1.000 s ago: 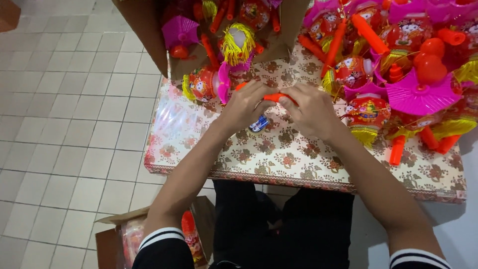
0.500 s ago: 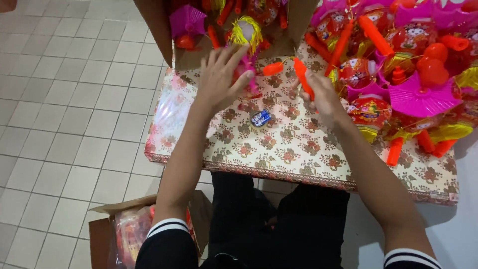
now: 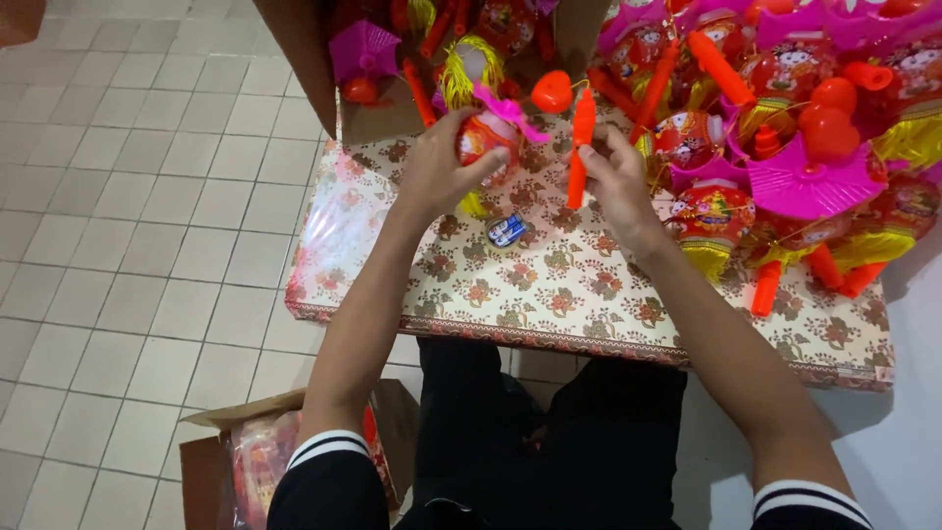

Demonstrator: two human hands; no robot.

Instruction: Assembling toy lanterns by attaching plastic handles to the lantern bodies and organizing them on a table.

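Note:
My left hand (image 3: 437, 169) grips a round red toy lantern (image 3: 488, 134) with a pink top and a yellow tassel hanging below it. My right hand (image 3: 613, 177) holds an orange plastic stick (image 3: 581, 147) upright, just right of the lantern. Both are raised above a table covered in a floral patterned cloth (image 3: 579, 285). A small blue and white battery (image 3: 506, 231) lies on the cloth under my hands.
A heap of red lanterns, pink fans and orange sticks (image 3: 785, 128) fills the table's right and far side. An open cardboard box (image 3: 324, 69) with more toys stands at the far left of the table. Another carton (image 3: 245, 451) sits on the tiled floor by my left leg.
My left hand has picked up the red lantern from the far pile and drawn it closer. My right hand has turned the orange stick upright beside it.

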